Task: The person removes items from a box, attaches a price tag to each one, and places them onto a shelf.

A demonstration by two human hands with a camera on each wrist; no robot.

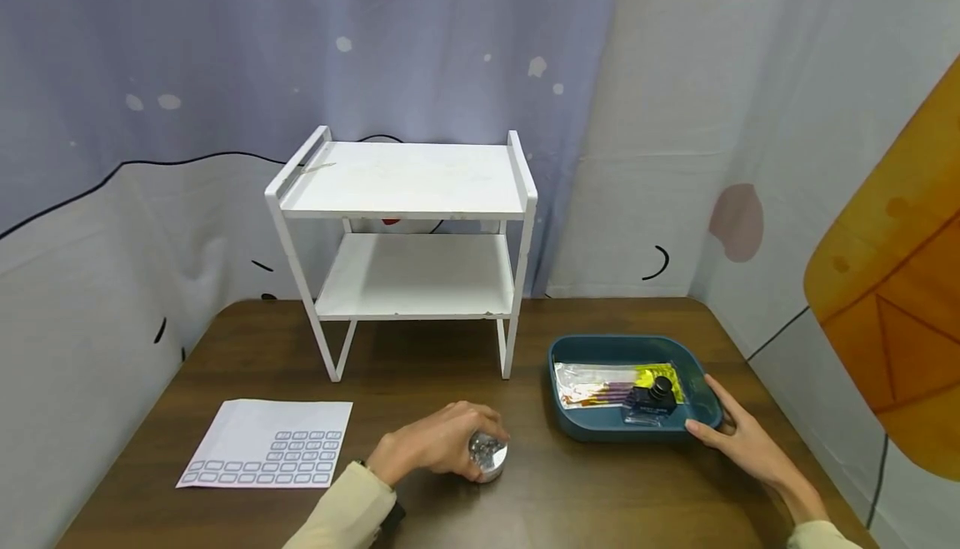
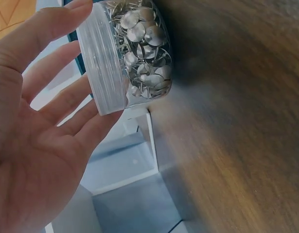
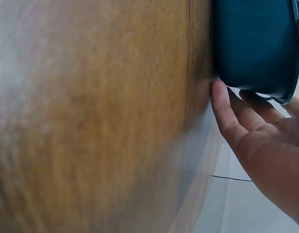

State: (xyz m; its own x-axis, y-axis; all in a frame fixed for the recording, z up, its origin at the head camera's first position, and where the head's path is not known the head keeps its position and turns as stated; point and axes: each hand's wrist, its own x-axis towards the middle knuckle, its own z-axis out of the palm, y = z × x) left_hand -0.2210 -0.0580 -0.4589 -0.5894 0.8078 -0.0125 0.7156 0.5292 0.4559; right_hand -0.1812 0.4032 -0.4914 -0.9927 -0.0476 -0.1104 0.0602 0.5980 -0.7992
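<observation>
My left hand [image 1: 461,439] grips a small clear jar of silver thumbtacks [image 1: 489,454] by its lid. In the left wrist view, the thumb and fingers lie around the ribbed clear lid [image 2: 101,63], and the metal tacks [image 2: 147,48] show through the wall. The jar's base is close to the brown tabletop. At the right, my right hand [image 1: 742,441] holds the near right corner of a dark teal plastic basin [image 1: 600,431], thumb at the rim and fingers along the outer wall. Inside lie a clear packet of purple-handled brushes [image 1: 600,386] and a small black bottle or box [image 1: 654,399].
A white two-tier shelf [image 1: 405,178] stands at the back of the table [image 1: 555,499], with bare tiers. To the left lies a white sheet [image 1: 262,441] printed with rows of small label frames. Patterned curtains [image 1: 450,32] hang behind and at the sides.
</observation>
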